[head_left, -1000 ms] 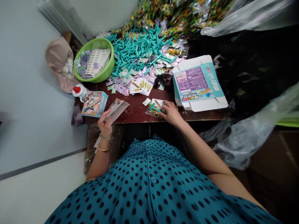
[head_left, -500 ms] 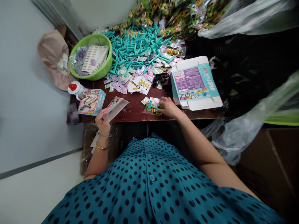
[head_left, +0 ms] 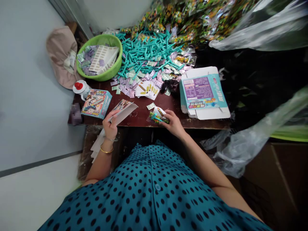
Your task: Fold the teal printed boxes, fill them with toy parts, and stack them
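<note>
My left hand [head_left: 110, 126] is closed on a small printed carton [head_left: 127, 113], thumb on the near side, its white flap sticking out to the right. At the table's front edge my right hand [head_left: 175, 124] has its thumb and fingers round a clear bag of coloured beads [head_left: 154, 120]. A teal pen-like tool [head_left: 156, 118] and a white picture card [head_left: 159, 111] lie on top of the bag, within the same grip. Just beyond them rests a small pale green packet [head_left: 151, 106]. The fingertips on the bag's far side are partly hidden.
A finished-looking box [head_left: 97, 103] and a white lidded cup [head_left: 81, 89] stand at left, before a green basket [head_left: 117, 62]. Teal tools [head_left: 146, 48], small packets [head_left: 130, 84] and cards [head_left: 147, 89] cover the back. A large flattened carton [head_left: 204, 93] lies at right.
My right hand has gathered the bag, tool and card closer together, and the card now tilts up. The left hand still holds the carton. The whole view has shifted slightly.
</note>
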Motion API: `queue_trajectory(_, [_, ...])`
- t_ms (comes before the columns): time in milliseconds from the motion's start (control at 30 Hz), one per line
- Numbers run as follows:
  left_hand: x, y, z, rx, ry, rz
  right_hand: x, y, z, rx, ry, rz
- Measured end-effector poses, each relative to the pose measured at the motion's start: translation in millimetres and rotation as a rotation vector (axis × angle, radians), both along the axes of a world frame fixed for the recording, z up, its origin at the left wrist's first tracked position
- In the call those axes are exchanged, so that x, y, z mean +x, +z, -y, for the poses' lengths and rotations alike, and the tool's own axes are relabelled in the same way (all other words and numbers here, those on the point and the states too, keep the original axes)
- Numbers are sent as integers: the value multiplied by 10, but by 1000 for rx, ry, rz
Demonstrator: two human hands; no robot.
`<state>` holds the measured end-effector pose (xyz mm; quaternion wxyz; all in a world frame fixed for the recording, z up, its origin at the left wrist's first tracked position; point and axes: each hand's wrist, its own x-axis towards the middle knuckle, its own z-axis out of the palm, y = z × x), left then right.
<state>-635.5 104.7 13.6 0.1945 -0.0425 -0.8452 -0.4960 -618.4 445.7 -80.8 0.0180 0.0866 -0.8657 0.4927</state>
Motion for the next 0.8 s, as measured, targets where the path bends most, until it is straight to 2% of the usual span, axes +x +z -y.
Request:
queue_trajectory(367, [19, 16, -53, 22, -82, -51, 20, -115, -120, -144, -217, 114])
queue_trajectory(500, [26, 24, -103, 4, -105, -54, 38, -112, -152, -254, -234, 273])
queue_trajectory(633, [22, 16, -173, -14, -126, -48, 51, 131, -63, -428, -198, 303])
queue_trajectory(700, [18, -6, -217, -43, -141, -38, 48, 315, 82, -576, -153, 290])
queue_trajectory(800, [18, -53, -301, -90, -180, -57, 13, 531, 401, -759, -5, 356])
